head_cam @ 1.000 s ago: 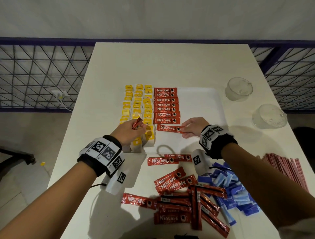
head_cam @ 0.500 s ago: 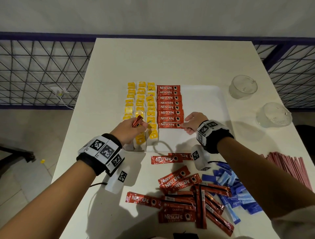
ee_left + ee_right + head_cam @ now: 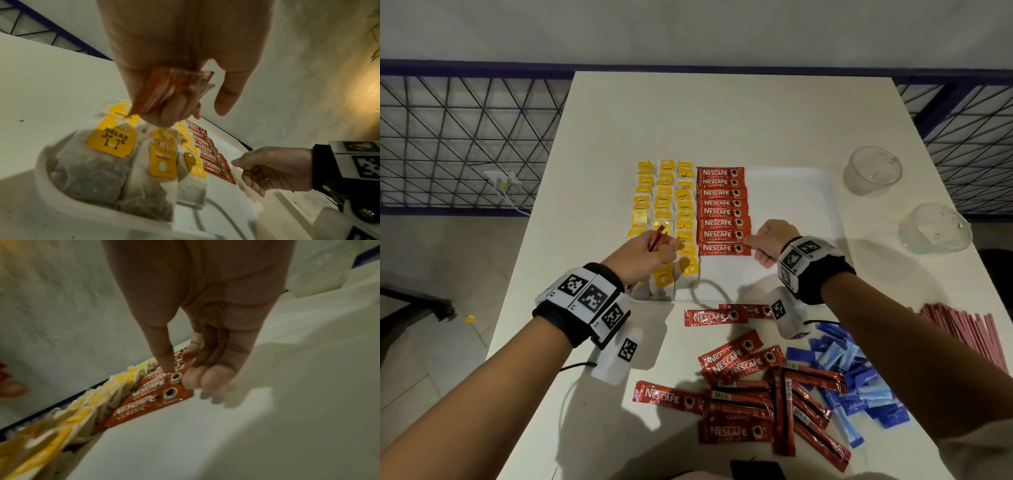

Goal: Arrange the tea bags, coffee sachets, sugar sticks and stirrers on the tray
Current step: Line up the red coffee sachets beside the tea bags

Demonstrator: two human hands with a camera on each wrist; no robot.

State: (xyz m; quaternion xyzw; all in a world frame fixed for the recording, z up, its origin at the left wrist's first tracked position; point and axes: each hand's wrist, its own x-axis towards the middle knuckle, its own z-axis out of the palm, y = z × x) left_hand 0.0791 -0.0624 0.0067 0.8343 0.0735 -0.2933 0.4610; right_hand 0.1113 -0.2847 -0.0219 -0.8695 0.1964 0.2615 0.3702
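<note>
On the white tray (image 3: pixel 791 212), yellow-tagged tea bags (image 3: pixel 664 205) fill three columns at the left. Beside them red coffee sachets (image 3: pixel 722 212) lie in one stacked column. My left hand (image 3: pixel 664 244) hovers over the near tea bags and grips a few red sachets (image 3: pixel 655 236), seen bunched in its fingers (image 3: pixel 176 110) in the left wrist view. My right hand (image 3: pixel 755 245) is at the right ends of the nearest sachets (image 3: pixel 150 400). Its thumb tip rests on one and the other fingers (image 3: pixel 207 378) are curled, holding nothing.
Loose coffee sachets (image 3: pixel 739 401) lie scattered on the table in front of the tray. Blue sugar sticks (image 3: pixel 856 377) are heaped to their right, and red stirrers (image 3: pixel 962 332) lie at the right edge. Two upturned clear cups (image 3: pixel 872 171) (image 3: pixel 935 228) stand right of the tray.
My right hand slid its sachet up against the column, let it go, and now touches the sachet ends. The left hand stayed over the tea bags with its sachets.
</note>
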